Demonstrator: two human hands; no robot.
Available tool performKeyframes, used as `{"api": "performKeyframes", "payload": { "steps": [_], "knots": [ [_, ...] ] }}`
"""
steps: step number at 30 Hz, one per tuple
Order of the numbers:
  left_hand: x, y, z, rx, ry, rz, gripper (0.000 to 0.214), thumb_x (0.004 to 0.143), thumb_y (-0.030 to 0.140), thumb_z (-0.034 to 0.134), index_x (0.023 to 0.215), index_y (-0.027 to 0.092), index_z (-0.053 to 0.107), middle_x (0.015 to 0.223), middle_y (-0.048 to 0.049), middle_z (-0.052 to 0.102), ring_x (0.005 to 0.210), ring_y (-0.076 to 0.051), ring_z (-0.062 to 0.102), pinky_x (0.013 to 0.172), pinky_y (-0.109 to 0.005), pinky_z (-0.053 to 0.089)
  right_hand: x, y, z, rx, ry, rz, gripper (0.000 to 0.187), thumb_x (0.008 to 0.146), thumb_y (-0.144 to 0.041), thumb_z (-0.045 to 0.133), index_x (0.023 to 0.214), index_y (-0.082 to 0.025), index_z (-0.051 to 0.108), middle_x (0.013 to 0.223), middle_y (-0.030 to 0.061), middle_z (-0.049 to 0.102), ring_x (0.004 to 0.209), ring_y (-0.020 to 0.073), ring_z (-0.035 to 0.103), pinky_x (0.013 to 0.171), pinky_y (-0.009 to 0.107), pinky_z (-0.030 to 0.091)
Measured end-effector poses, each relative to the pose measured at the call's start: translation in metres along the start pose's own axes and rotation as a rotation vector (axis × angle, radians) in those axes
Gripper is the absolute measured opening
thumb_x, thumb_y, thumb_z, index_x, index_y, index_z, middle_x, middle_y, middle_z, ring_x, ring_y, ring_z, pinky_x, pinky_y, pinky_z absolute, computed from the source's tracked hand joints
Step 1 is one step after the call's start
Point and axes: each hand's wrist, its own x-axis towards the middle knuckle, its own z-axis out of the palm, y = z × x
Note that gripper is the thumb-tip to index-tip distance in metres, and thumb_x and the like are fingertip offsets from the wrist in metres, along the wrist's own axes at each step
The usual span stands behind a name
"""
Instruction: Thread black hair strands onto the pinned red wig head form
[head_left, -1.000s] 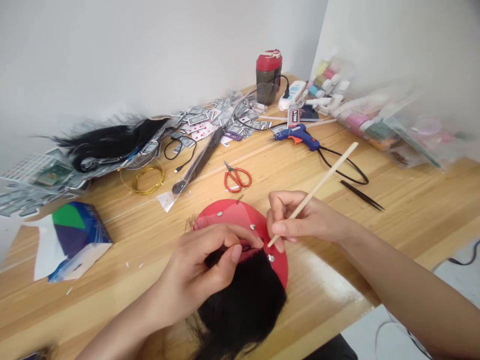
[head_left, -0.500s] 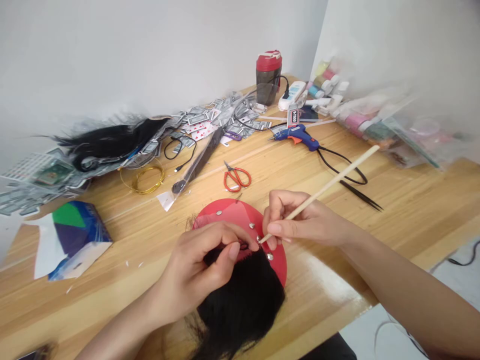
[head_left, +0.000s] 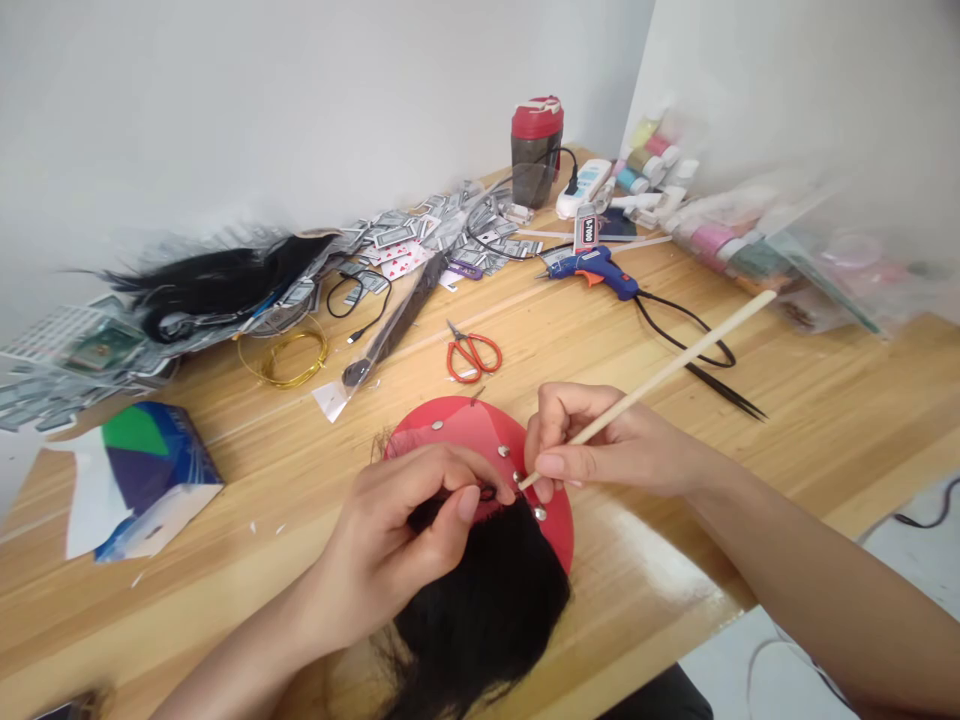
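A red disc (head_left: 469,425) studded with metal pins lies near the table's front edge. A sheet of black hair (head_left: 480,610) is pinned on its near half. My left hand (head_left: 409,540) rests on the hair and pinches strands at its top edge, close to a pin. My right hand (head_left: 607,445) grips a long thin wooden stick (head_left: 675,365) like a pen. The stick's tip touches the hair edge between the pins, just right of my left fingertips.
Orange scissors (head_left: 471,356), a blue glue gun (head_left: 596,268) with its black cord, black tweezers (head_left: 724,390), a gold wire coil (head_left: 285,360), a bagged hair strip (head_left: 390,330), scattered cards, a loose black wig (head_left: 217,280), a red-lidded bottle (head_left: 536,150) and bagged supplies (head_left: 757,250) lie on the wooden table (head_left: 825,420).
My right hand shifted slightly left and lowered the stick's far end, bringing its tip from the right-hand pin in to the hair edge. My left hand stayed in place.
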Motion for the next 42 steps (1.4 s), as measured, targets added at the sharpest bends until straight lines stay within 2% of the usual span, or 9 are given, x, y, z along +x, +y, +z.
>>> {"api": "performKeyframes", "payload": {
  "steps": [11,22,37,42],
  "knots": [
    [-0.0012,-0.0001,0.0013,0.083,0.021,0.070,0.018,0.097,0.011,0.051,0.081,0.020,0.054,0.080,0.0026,0.072,0.071,-0.006,0.068,0.068,-0.012,0.050,0.0019,0.0056,-0.0038,0.077,-0.041,-0.010,0.030,0.089,-0.032,0.076,0.076,-0.017,0.054,0.068,0.0021,0.073,0.053,0.0091,0.056,0.049,0.020,0.036],
    [-0.0003,-0.0003,0.0042,0.187,0.004,0.182,0.016,0.092,0.006,0.054,0.082,0.018,0.056,0.084,0.0012,0.074,0.072,-0.005,0.068,0.070,-0.012,0.050,0.0042,0.0021,0.0019,0.099,0.023,0.018,0.039,0.090,-0.036,0.075,0.067,-0.019,0.047,0.056,0.0006,0.070,0.042,0.0053,0.048,0.041,0.018,0.029],
    [-0.0007,0.0013,0.0045,0.241,-0.019,0.191,0.016,0.091,0.006,0.051,0.087,0.019,0.059,0.083,-0.0004,0.075,0.069,-0.010,0.071,0.065,-0.018,0.052,0.0030,0.0012,0.0043,0.054,0.081,0.030,0.042,0.089,-0.037,0.074,0.064,-0.021,0.045,0.046,-0.0053,0.057,0.040,0.0068,0.049,0.040,0.019,0.029],
    [-0.0003,0.0019,0.0041,0.228,-0.020,0.193,0.016,0.092,0.006,0.051,0.086,0.020,0.058,0.082,-0.0005,0.075,0.069,-0.010,0.071,0.064,-0.018,0.052,0.0036,0.0018,0.0028,0.048,0.085,0.024,0.041,0.090,-0.036,0.074,0.064,-0.020,0.045,0.049,-0.0033,0.062,0.039,0.0059,0.046,0.039,0.019,0.029]
  ]
}}
